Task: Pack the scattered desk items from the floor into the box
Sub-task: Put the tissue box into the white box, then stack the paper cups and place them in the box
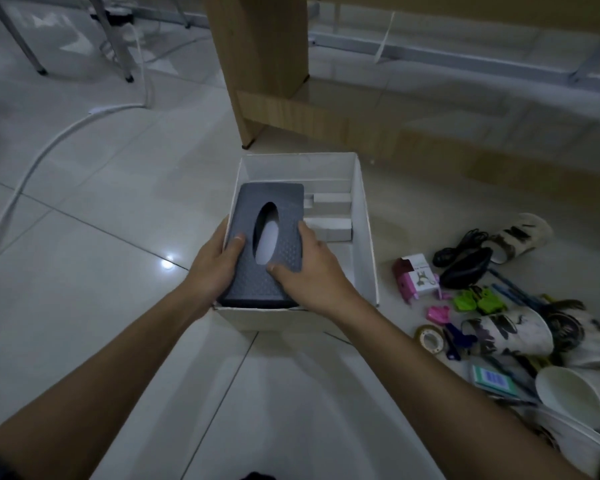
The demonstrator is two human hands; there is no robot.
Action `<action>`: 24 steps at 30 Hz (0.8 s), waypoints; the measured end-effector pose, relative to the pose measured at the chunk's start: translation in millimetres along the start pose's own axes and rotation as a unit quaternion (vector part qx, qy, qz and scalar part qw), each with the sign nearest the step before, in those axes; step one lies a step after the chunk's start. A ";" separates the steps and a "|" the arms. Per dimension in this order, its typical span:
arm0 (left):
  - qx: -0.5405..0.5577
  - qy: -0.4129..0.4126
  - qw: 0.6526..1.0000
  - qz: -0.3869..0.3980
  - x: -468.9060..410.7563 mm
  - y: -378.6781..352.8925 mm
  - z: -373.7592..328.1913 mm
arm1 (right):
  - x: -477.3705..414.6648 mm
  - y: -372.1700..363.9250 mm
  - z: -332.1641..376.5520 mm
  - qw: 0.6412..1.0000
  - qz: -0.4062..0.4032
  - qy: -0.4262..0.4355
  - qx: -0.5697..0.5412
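Note:
A white open box (363, 216) stands on the tiled floor in front of me. A dark grey tissue holder (284, 209) with an oval slot lies along the box's left side, its near end over the front wall. My left hand (215, 268) grips its left edge with the thumb on top. My right hand (312, 271) grips its right edge, thumb on the top near the slot. Small white blocks (329, 223) lie inside the box to the right of the holder.
Scattered items lie on the floor at the right: patterned paper cups (513, 332), a tape roll (430, 339), green clips (475, 299), a pink clip (439, 313), a small printed carton (418, 275), a black cable (461, 251), pens. A wooden desk leg (260, 64) stands behind the box. A white cable (25, 181) runs at left.

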State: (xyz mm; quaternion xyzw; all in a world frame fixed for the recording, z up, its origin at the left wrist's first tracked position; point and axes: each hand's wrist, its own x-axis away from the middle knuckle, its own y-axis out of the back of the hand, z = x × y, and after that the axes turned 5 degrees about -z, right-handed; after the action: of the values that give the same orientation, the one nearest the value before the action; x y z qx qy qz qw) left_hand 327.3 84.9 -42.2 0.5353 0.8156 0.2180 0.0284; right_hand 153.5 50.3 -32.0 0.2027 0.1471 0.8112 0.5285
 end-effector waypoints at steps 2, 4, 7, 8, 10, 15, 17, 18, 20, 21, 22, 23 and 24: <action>-0.103 -0.057 0.992 -0.038 -0.9 -1.1 -8.0 | 8.1 4.6 -1.5 0.999 -0.005 -0.001 -0.038; -0.210 -0.188 0.951 -0.124 7.0 -8.9 -22.9 | 18.3 10.1 -4.0 0.998 -0.040 -0.006 -0.055; -0.192 -0.345 0.909 -0.136 30.8 -43.5 -54.0 | 37.0 28.0 -9.8 0.984 -0.145 0.014 -0.107; -0.167 -0.372 0.906 -0.114 39.5 -58.8 -62.0 | 44.3 38.2 -12.2 0.974 -0.184 0.018 -0.133; -0.111 -0.387 0.913 -0.061 58.6 -91.0 -76.3 | 61.1 63.6 -21.0 0.953 -0.256 0.009 -0.161; -0.083 -0.376 0.920 0.077 105.1 -166.9 -91.1 | 116.2 122.9 -61.7 0.924 -0.344 -0.057 -0.156; -0.089 -0.366 0.918 0.126 122.6 -194.1 -90.4 | 142.9 137.3 -83.7 0.915 -0.364 -0.078 -0.153; -0.097 -0.357 0.917 0.149 131.1 -207.2 -88.6 | 156.9 142.5 -95.0 0.910 -0.373 -0.088 -0.155; -0.109 -0.334 0.917 0.187 147.0 -229.8 -83.5 | 182.9 148.6 -114.7 0.899 -0.393 -0.113 -0.157; -0.115 -0.324 0.917 0.203 153.3 -239.3 -81.2 | 193.7 150.7 -123.1 0.892 -0.405 -0.127 -0.159; -0.124 -0.321 0.913 0.219 157.6 -247.7 -80.0 | 202.6 152.9 -130.1 0.884 -0.415 -0.140 -0.162; -0.137 -0.324 0.906 0.237 160.0 -254.9 -79.7 | 209.2 155.5 -135.4 0.879 -0.422 -0.151 -0.162; -0.153 -0.330 0.896 0.256 160.2 -259.9 -79.9 | 213.3 158.9 -139.0 0.876 -0.426 -0.159 -0.161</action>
State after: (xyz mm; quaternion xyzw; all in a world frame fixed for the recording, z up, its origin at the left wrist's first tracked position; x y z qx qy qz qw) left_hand 13.0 114.5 -40.3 0.7560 0.5506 0.1502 0.3206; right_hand -117.2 179.3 -44.6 0.1586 0.0006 0.4770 0.8645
